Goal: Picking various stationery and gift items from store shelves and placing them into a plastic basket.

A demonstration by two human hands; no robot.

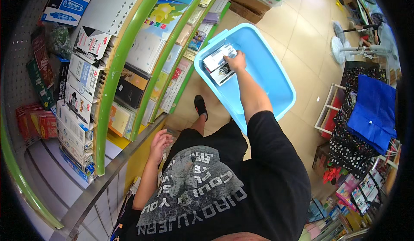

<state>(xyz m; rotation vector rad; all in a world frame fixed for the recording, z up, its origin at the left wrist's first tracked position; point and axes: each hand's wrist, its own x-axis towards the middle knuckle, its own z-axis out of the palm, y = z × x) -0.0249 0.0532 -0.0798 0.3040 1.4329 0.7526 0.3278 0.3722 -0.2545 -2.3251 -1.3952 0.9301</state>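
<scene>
A light blue plastic tub [284, 89] is in front of me, to the right of the shelves. My right hand [236, 60] reaches into it, its fingers on a small pack in clear wrapping [228, 50]. Whether the fingers grip the pack or only touch it I cannot tell. Beside and below that pack lie white boxes, one a black and white pen box [222, 74], against the tub's left end. My left hand [160, 145] hangs near my thigh by the shelf's metal edge, fingers loosely curled and apart, holding nothing.
Green-edged shelves [111, 89] at left hold pen boxes [79, 106], a marker box [67, 4] and notebooks [132, 85]. A metal rail [106, 179] runs beside my left arm. Cardboard boxes [245, 6] stand beyond the tub. At right are a white rack [327, 110], blue bag [372, 111] and fans.
</scene>
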